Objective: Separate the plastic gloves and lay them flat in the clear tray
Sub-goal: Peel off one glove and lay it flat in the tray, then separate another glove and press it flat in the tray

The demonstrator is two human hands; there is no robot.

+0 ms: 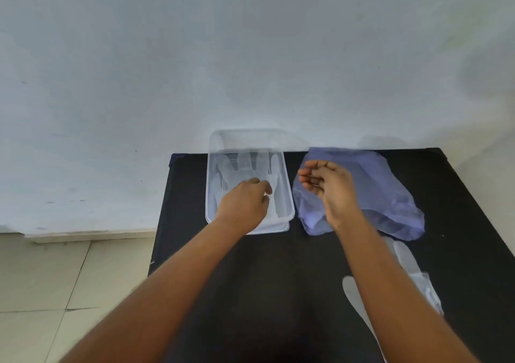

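Note:
A clear tray [211,150] stands at the back of a black table. A thin clear plastic glove [245,164] lies flat inside it, fingers pointing away from me. My left hand [243,202] is inside the tray, its curled fingertips resting on the glove near its palm. My right hand [328,187] hovers beside the tray over a purple plastic bag [390,192], fingers loosely curled and holding nothing. More clear gloves [409,268] lie on the table at the near right, partly hidden by my right forearm.
The black table [278,273] stands against a white wall, with the tray's far end past its back edge. Pale floor tiles [55,279] show to the left. The purple bag takes up the back right of the table.

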